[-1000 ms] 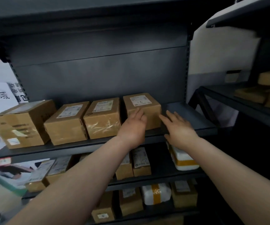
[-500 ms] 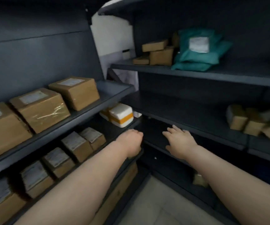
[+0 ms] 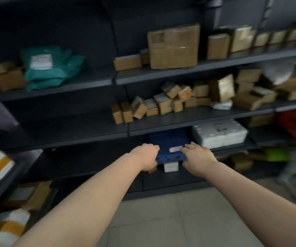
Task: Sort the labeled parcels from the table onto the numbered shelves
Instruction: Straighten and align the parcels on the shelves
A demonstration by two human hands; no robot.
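Blurrily, cardboard parcels point(image 3: 161, 104) crowd the dark shelves point(image 3: 197, 114), labels unreadable. Both hands are empty: left hand point(image 3: 146, 156) curled loosely shut, right hand point(image 3: 198, 155) spread open, before a blue crate point(image 3: 168, 145). Bare floor point(image 3: 161, 211) lies open below.

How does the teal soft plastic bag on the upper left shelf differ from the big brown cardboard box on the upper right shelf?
The teal soft plastic bag is limp and wrinkled, slumped on its shelf; the big brown cardboard box is rigid and square-edged, standing upright. The bag is teal with a white label facing out; the box is brown, with shiny clear tape across its front. The box looks taller than the bag. Both sit on the dark shelving, neither near the hands.
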